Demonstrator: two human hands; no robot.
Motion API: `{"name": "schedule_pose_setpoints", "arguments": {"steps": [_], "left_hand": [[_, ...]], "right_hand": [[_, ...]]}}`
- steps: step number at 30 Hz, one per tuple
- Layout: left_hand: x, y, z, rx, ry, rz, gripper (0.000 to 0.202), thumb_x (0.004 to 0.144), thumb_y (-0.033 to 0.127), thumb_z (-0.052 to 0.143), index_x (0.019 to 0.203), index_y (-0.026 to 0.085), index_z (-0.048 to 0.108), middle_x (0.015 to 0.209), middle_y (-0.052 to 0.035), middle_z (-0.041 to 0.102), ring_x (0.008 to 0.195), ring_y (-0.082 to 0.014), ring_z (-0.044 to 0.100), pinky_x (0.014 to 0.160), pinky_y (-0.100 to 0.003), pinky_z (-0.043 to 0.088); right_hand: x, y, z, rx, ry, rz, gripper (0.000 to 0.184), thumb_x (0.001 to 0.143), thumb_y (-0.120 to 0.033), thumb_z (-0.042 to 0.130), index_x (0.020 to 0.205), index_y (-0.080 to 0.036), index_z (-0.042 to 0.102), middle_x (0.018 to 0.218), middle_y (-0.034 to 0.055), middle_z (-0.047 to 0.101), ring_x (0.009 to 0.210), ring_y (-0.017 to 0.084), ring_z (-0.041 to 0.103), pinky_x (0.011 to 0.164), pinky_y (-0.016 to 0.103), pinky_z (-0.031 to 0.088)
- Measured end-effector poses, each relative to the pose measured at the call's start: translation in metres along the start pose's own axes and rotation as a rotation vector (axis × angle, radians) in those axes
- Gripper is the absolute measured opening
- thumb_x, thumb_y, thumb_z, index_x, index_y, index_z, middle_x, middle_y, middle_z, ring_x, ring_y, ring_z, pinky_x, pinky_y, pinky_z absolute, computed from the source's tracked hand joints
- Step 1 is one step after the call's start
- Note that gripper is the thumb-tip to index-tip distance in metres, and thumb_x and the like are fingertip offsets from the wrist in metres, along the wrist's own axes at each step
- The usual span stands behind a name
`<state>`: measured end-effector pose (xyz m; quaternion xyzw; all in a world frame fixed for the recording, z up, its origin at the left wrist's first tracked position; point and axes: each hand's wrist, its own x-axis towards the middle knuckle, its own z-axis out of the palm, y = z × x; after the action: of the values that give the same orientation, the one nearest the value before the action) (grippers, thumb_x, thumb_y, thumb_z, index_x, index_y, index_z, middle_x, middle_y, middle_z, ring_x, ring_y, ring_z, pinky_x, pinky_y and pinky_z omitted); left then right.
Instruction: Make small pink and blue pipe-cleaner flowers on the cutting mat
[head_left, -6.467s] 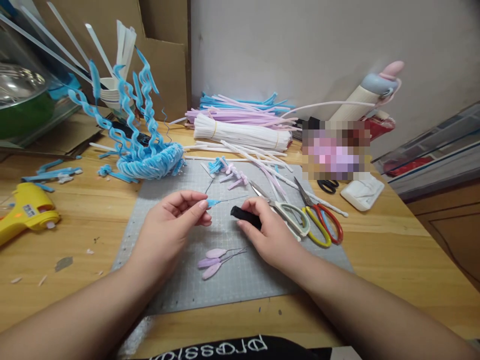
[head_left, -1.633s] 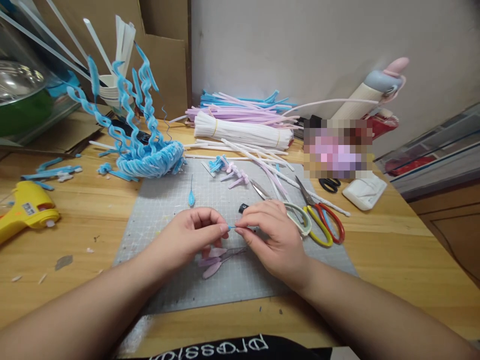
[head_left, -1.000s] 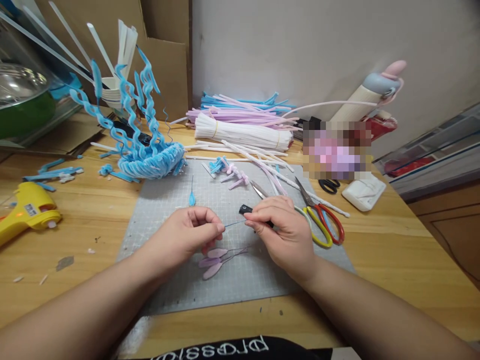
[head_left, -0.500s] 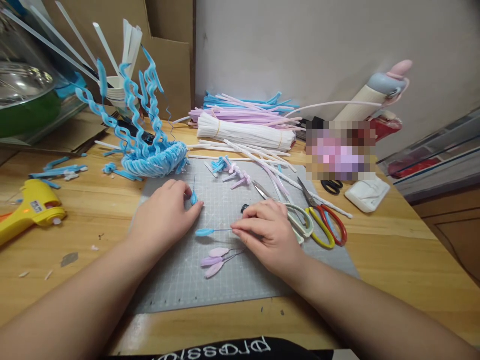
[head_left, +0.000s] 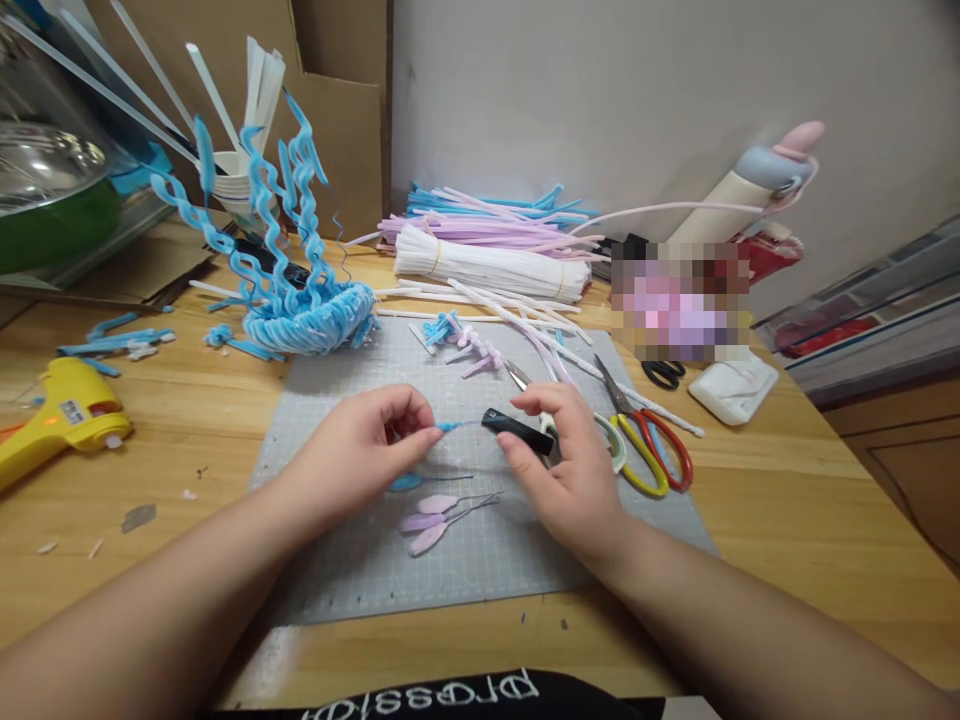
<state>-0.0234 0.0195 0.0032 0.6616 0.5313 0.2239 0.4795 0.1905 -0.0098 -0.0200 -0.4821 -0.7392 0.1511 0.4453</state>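
My left hand (head_left: 375, 435) is closed in a pinch on a small blue fuzzy petal (head_left: 448, 427), its thin stem pointing right. Opposite, my right hand (head_left: 562, 460) is open, thumb and forefinger apart around a short black bar-shaped tool (head_left: 514, 430); whether the thumb touches it I cannot tell. Below the hands, another blue petal (head_left: 406, 482) with a stem lies on the grey cutting mat (head_left: 352, 560). Pink and lilac petals (head_left: 424, 522) on wire stems lie just beneath it. Pale-green-handled scissors (head_left: 616, 445) are partly hidden behind my right hand.
Red-and-yellow-handled scissors (head_left: 660, 455) lie at the right. A blue coiled pipe-cleaner piece (head_left: 307, 320) stands at the back left, near a yellow glue gun (head_left: 71, 415). Bundles of pipe cleaners (head_left: 487, 260) lie along the wall. A white case (head_left: 733, 388) sits far right.
My left hand has moved right, bringing its blue petal level. My right hand has let go of the other blue petal, now on the mat, and opened over the black tool.
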Motion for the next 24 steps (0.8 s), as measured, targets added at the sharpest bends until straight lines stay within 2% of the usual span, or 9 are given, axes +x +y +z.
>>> {"name": "schedule_pose_setpoints", "arguments": {"steps": [2, 5, 6, 10, 14, 19, 24], "left_hand": [[-0.0037, 0.0049, 0.0051, -0.178, -0.091, -0.031, 0.023, 0.077, 0.040, 0.061, 0.076, 0.018, 0.056, 0.063, 0.0042, 0.052, 0.059, -0.0120, 0.047, 0.056, -0.024, 0.036], [-0.0060, 0.0088, 0.0089, -0.292, -0.153, -0.080, 0.023, 0.075, 0.038, 0.063, 0.077, 0.016, 0.057, 0.065, 0.0038, 0.053, 0.060, -0.0109, 0.047, 0.057, -0.024, 0.036], [-0.0061, 0.0093, 0.0093, -0.322, -0.153, -0.092, 0.023, 0.074, 0.037, 0.064, 0.077, 0.016, 0.058, 0.066, 0.0035, 0.054, 0.061, -0.0107, 0.047, 0.058, -0.023, 0.036], [-0.0056, 0.0087, 0.0097, -0.404, -0.132, -0.138, 0.027, 0.071, 0.038, 0.068, 0.082, 0.016, 0.059, 0.068, 0.0033, 0.056, 0.061, -0.0103, 0.047, 0.059, -0.023, 0.037], [-0.0063, 0.0072, 0.0102, -0.347, -0.165, -0.163, 0.027, 0.072, 0.041, 0.066, 0.076, 0.015, 0.060, 0.062, 0.0039, 0.053, 0.058, -0.0105, 0.045, 0.057, -0.024, 0.035], [-0.0059, 0.0095, 0.0098, -0.326, -0.096, -0.157, 0.024, 0.070, 0.039, 0.064, 0.071, 0.016, 0.057, 0.058, 0.0053, 0.049, 0.056, -0.0100, 0.042, 0.056, -0.024, 0.033], [-0.0057, 0.0116, 0.0086, -0.303, -0.095, -0.148, 0.021, 0.070, 0.037, 0.062, 0.068, 0.017, 0.055, 0.056, 0.0055, 0.048, 0.056, -0.0105, 0.042, 0.056, -0.024, 0.034]], "right_hand": [[0.0009, 0.0013, 0.0009, -0.012, -0.095, -0.040, 0.023, 0.086, -0.024, 0.065, 0.108, -0.023, 0.058, 0.104, 0.0063, 0.065, 0.099, 0.024, 0.057, 0.086, 0.043, 0.035], [0.0019, 0.0011, 0.0017, 0.013, -0.212, -0.104, 0.007, 0.089, -0.019, 0.062, 0.095, -0.023, 0.065, 0.085, -0.0001, 0.070, 0.081, 0.018, 0.061, 0.080, 0.040, 0.033], [0.0021, 0.0005, 0.0018, 0.029, -0.224, -0.111, 0.007, 0.090, -0.018, 0.061, 0.091, -0.023, 0.066, 0.079, -0.0014, 0.069, 0.075, 0.016, 0.061, 0.078, 0.039, 0.033], [0.0025, -0.0021, 0.0021, 0.057, -0.190, -0.104, 0.007, 0.090, -0.016, 0.062, 0.088, -0.021, 0.067, 0.075, -0.0018, 0.069, 0.069, 0.015, 0.060, 0.074, 0.038, 0.033], [0.0025, -0.0010, 0.0041, 0.056, -0.177, -0.101, 0.006, 0.088, -0.016, 0.065, 0.089, -0.020, 0.067, 0.075, -0.0019, 0.070, 0.070, 0.015, 0.061, 0.075, 0.038, 0.034], [0.0019, 0.0024, 0.0040, 0.038, -0.123, -0.071, 0.008, 0.086, -0.015, 0.065, 0.092, -0.020, 0.065, 0.080, -0.0007, 0.070, 0.075, 0.017, 0.063, 0.078, 0.039, 0.036], [0.0024, -0.0008, 0.0025, 0.044, -0.130, -0.099, 0.009, 0.086, -0.017, 0.066, 0.094, -0.021, 0.064, 0.080, -0.0008, 0.070, 0.076, 0.017, 0.063, 0.078, 0.040, 0.036]]}}
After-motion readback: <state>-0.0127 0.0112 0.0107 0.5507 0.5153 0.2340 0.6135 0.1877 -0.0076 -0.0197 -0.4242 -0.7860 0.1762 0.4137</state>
